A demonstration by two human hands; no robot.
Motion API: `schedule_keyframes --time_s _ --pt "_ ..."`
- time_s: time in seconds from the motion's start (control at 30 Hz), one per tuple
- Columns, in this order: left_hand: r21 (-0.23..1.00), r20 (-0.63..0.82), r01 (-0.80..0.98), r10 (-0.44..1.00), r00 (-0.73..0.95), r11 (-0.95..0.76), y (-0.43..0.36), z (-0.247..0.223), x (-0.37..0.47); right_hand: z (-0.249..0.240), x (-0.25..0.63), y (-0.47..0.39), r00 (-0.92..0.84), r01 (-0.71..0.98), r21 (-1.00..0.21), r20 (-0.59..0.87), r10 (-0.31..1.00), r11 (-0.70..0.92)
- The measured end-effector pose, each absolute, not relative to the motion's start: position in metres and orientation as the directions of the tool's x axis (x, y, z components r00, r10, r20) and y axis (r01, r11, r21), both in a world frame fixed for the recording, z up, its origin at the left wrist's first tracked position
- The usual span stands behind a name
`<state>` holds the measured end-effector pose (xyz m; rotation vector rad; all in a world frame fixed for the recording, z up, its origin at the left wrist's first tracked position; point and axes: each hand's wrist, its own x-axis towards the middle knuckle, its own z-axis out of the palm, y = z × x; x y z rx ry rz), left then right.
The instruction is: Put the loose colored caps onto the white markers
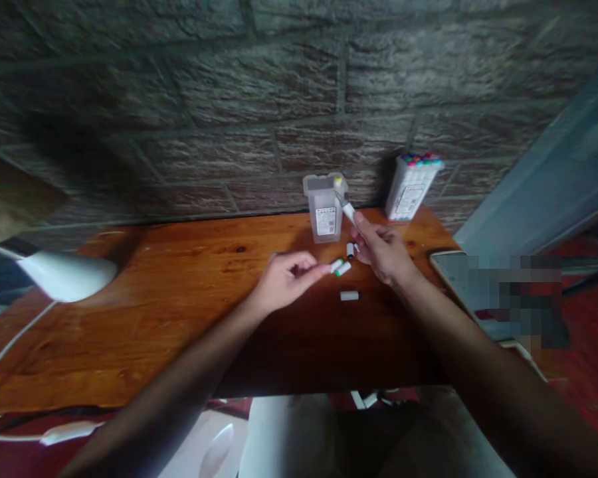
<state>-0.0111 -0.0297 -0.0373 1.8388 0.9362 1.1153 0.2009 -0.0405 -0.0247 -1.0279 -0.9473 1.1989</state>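
My left hand point(290, 280) pinches a small white marker cap with a green end point(336, 265) between thumb and fingertips, just above the table. Close beside it is a second green-ended cap point(343, 269); I cannot tell whether the fingers touch that one. My right hand point(381, 247) is closed around a white marker point(349, 212), its narrow tip pointing up and left toward a clear plastic container point(323, 229). A yellow-ended marker point(338, 182) stands upright in the container. Below my right hand are a black-ended cap point(349, 251) and another white cap point(349, 295).
A full container of markers point(412, 189) with coloured ends stands at the back right. On the left is a white lamp point(64, 273) with a cord. A flat tablet-like object point(451, 275) lies at the right edge of the wooden table point(189, 279). Behind runs a brick-patterned wall point(219, 146).
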Motion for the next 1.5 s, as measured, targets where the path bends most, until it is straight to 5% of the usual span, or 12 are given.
schedule_keyframes --time_s 0.1,0.2,0.5,0.7,0.9,1.03,1.3,1.5 --pt "0.631 0.405 0.277 0.612 0.680 -0.725 -0.050 -0.042 0.007 -0.031 0.203 -0.036 0.188 -0.257 -0.962 0.047 0.981 0.095" --pt "0.459 0.341 0.290 0.468 0.816 -0.840 -0.059 -0.048 0.020 -0.031 0.208 -0.033 0.227 -0.283 -0.950 0.066 0.972 0.131" --pt "0.381 0.383 0.387 0.524 0.760 -0.840 -0.050 -0.052 0.011 -0.021 0.216 -0.033 0.279 -0.263 -0.943 0.130 0.952 0.206" --pt "0.462 0.477 0.403 0.605 0.638 -0.790 -0.043 -0.047 0.007 -0.023 0.214 -0.032 0.285 -0.272 -0.943 0.112 0.952 0.193" --pt "0.629 0.588 0.464 0.772 0.241 -0.624 -0.035 -0.035 -0.010 -0.027 0.203 -0.038 0.180 -0.196 -0.972 0.093 0.979 0.128" --pt "0.661 0.617 0.479 0.782 0.092 -0.578 -0.027 -0.034 -0.019 -0.022 0.211 -0.037 0.355 -0.241 -0.959 0.057 0.933 0.150" --pt "0.790 0.498 0.360 0.862 0.097 -0.497 -0.019 -0.040 -0.021 -0.015 0.246 -0.025 0.584 -0.209 -0.894 0.212 0.783 0.397" --pt "0.820 0.513 0.239 0.853 0.096 -0.520 -0.025 -0.036 -0.015 -0.021 0.220 -0.040 0.000 -0.122 -0.951 0.285 0.959 0.283"
